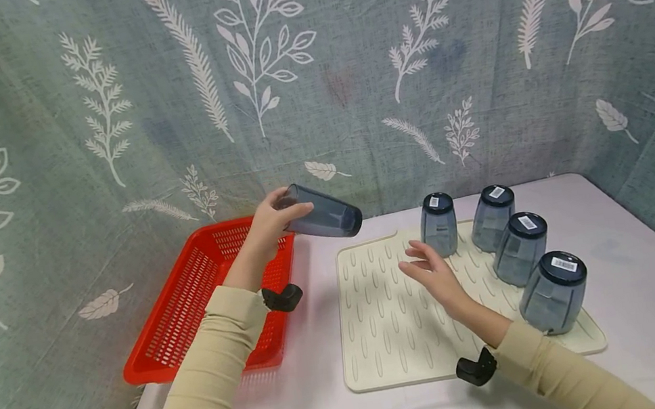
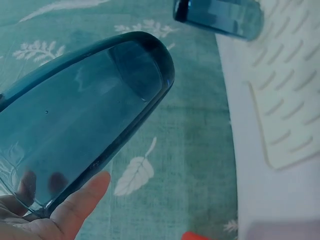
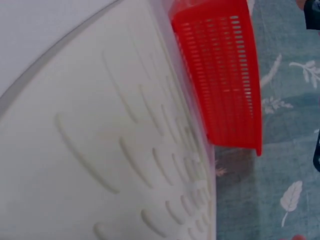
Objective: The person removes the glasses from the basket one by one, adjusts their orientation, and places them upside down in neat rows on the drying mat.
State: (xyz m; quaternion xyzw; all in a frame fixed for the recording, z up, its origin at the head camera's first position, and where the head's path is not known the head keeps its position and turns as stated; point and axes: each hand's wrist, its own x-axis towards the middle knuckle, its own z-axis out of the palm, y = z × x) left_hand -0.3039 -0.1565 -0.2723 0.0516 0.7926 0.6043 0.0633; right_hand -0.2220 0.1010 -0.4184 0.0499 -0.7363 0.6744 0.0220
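Observation:
My left hand [image 1: 272,228] grips a blue-tinted glass [image 1: 328,212] near its rim, above the right side of the red basket. The glass is tilted, its thick base pointing right and slightly down; in the left wrist view this glass [image 2: 85,110] looks see-through, with fingertips showing through it. Over the cream drying mat [image 1: 378,321] hovers my right hand [image 1: 434,274], fingers spread apart and holding nothing. Nearest to it stands an upside-down glass [image 1: 438,226] at the mat's back edge.
Three more upside-down glasses, a back one [image 1: 493,219], a middle one [image 1: 520,250] and a front one [image 1: 553,296], line the mat's right side with labels on their bases. A red perforated basket [image 1: 204,301] stands left. Behind the white table [image 1: 652,301] hangs a leaf-patterned curtain [image 1: 343,80].

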